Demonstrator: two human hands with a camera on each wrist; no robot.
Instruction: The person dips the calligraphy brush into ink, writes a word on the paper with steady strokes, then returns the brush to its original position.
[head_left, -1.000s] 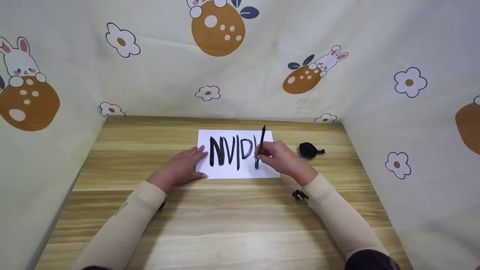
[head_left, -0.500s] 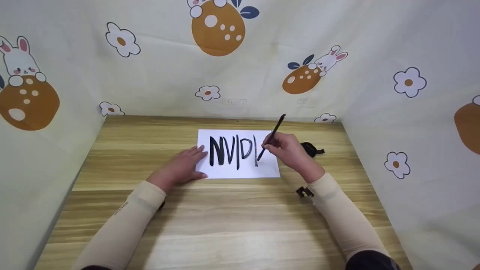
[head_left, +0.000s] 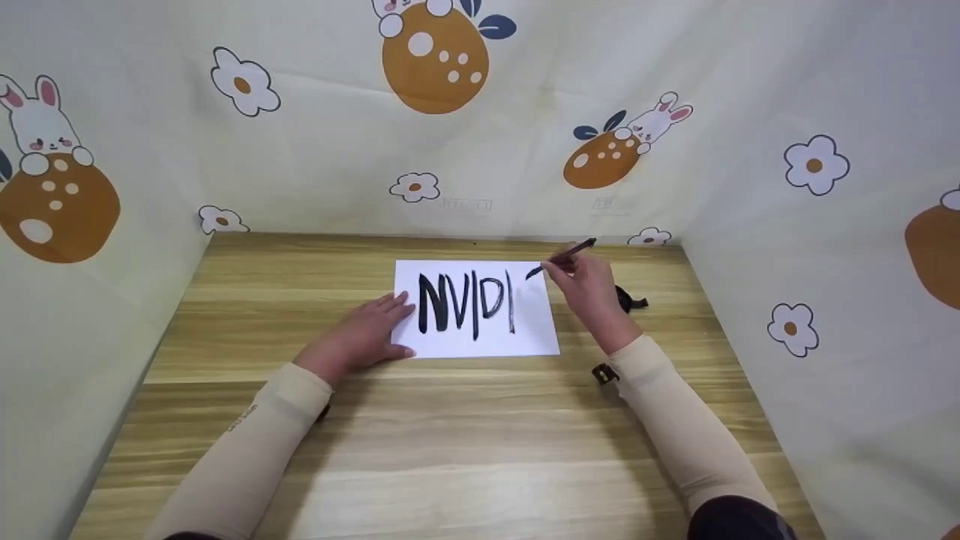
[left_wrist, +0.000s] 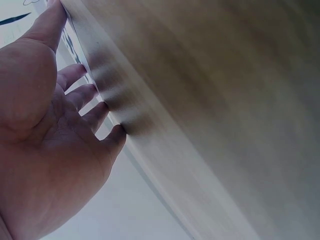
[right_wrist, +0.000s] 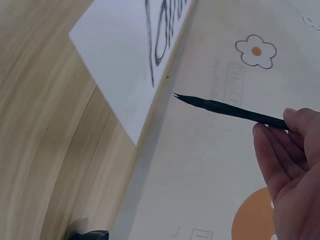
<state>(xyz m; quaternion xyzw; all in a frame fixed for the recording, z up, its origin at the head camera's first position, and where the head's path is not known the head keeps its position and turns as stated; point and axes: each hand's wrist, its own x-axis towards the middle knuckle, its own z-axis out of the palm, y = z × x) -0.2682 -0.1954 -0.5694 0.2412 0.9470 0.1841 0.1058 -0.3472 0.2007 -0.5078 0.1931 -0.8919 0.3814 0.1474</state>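
Note:
A sheet of white paper (head_left: 534, 322) lies on the wooden table, bearing several black painted letters, "NVIDI". My left hand (head_left: 364, 330) rests at the paper's left edge, fingertips and thumb on it; its extended fingers also show in the left wrist view (left_wrist: 60, 115). Over the paper's upper right corner, my right hand (head_left: 589, 292) pinches a dark ink brush (head_left: 574, 252) between thumb and fingers. The brush slants down leftward, its tip right of the last stroke. In the right wrist view, the brush's pointed tip (right_wrist: 192, 100) is slightly split and appears raised off the paper.
A small black round dish (head_left: 624, 300) with a short handle sits right of the paper, partly hidden behind my right hand. Patterned cloth (head_left: 322, 150) with rabbits and flowers rises at the table's back and sides. A black strap piece (head_left: 604, 373) hangs by my right cuff.
My right hand has lifted the brush from the foot of the last vertical stroke and moved it up and right, tilting it flatter. The left hand and paper have stayed put.

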